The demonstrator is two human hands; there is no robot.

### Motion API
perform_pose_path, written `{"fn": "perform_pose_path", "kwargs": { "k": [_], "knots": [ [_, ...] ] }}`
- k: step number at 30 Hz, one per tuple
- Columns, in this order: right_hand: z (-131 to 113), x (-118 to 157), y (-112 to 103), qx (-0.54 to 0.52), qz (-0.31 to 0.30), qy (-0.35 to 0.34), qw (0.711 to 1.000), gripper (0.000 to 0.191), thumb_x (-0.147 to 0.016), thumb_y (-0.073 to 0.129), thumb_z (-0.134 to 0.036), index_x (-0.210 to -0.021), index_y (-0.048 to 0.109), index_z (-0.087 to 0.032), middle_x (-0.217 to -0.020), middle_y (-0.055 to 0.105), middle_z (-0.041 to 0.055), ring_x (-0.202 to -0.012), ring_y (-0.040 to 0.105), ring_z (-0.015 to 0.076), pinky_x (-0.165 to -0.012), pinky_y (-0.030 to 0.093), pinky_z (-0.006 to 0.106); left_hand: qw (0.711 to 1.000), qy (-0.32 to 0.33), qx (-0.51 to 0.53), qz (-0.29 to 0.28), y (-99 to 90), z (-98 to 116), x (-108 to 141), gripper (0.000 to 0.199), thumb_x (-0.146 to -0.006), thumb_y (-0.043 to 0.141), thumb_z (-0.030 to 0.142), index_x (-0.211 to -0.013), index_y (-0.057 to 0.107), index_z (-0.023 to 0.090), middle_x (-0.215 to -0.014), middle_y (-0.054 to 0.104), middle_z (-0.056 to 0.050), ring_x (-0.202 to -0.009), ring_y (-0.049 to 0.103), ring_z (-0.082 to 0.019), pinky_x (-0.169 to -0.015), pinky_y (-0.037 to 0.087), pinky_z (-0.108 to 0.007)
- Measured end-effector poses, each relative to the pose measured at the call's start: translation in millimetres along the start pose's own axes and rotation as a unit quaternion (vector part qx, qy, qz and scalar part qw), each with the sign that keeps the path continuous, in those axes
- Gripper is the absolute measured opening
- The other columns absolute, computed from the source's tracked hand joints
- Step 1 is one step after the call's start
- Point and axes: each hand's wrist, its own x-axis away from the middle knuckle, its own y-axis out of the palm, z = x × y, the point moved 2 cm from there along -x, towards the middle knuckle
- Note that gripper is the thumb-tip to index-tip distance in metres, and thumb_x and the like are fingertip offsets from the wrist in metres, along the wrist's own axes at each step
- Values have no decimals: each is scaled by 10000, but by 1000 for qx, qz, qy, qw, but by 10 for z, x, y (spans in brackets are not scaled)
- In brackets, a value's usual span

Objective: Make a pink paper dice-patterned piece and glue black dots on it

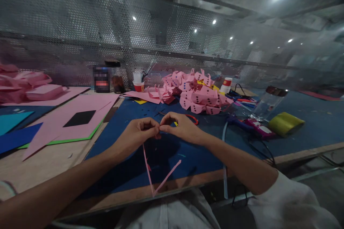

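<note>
My left hand [142,128] is closed in a pinch, and a thin pink paper strip [147,164] hangs below it. The strip is creased into a V whose bend reaches the table's front edge. My right hand [185,127] is also pinched, its fingertips meeting those of my left hand. Whatever lies between the right fingertips is too small to make out. Just behind the right hand lie scissors with a red handle [194,118], partly hidden. Beyond them is a pile of pink folded paper pieces with dark dots [200,96].
Pink card sheets [88,125] with a black piece [79,118] lie at left, near blue sheets [18,137]. A clear jar [270,103], a yellow roll [286,123] and paper cups [226,85] stand right. Another cup [139,86] stands at the back, before a perforated metal screen [161,35].
</note>
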Motion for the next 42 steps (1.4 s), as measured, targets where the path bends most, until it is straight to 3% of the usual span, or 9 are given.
{"fn": "perform_pose_path", "kwargs": {
  "k": [7,11,15,29,37,42],
  "knots": [
    [-36,29,16,89,6,-37,995,104,-913,637,-275,-958,658,-183,-902,704,8,-840,642,141,-790,453,266,1000,9,-6,6,-3,9,-17,127,-763,725,280,-741,674,165,-676,679,-2,-683,652,-157,-706,495,-268],
    [-27,33,21,210,33,-74,974,122,-918,651,-309,-887,674,-194,-845,706,-6,-845,617,154,-860,374,311,1000,7,-10,6,-12,-17,-32,157,-779,723,311,-779,683,159,-719,707,-19,-714,669,-166,-725,509,-273],
    [-9,34,32,265,48,-95,958,160,-931,637,-339,-868,657,-193,-825,692,-6,-849,594,162,-862,343,321,1000,-1,11,1,-16,-44,-41,180,-772,735,324,-804,679,155,-726,722,-25,-711,684,-175,-741,527,-295],
    [-43,41,58,355,28,-131,925,163,-1002,496,-274,-903,586,-182,-914,684,45,-886,567,189,-959,314,370,1000,-8,10,-5,-24,-73,-32,192,-801,716,348,-831,662,166,-728,751,-38,-719,704,-184,-726,525,-285],
    [-51,32,34,282,23,-106,953,111,-982,534,-248,-943,622,-193,-940,698,14,-905,600,167,-872,351,312,1000,-9,17,-2,-32,-70,-46,228,-763,756,355,-828,666,157,-733,734,-29,-713,716,-199,-733,539,-307],
    [-53,40,47,304,20,-122,945,100,-976,537,-237,-930,613,-190,-952,697,32,-918,590,181,-915,345,333,1000,-6,15,-8,-27,-82,-47,181,-768,745,321,-820,663,167,-743,732,-12,-721,721,-189,-736,545,-293]
  ]
}}
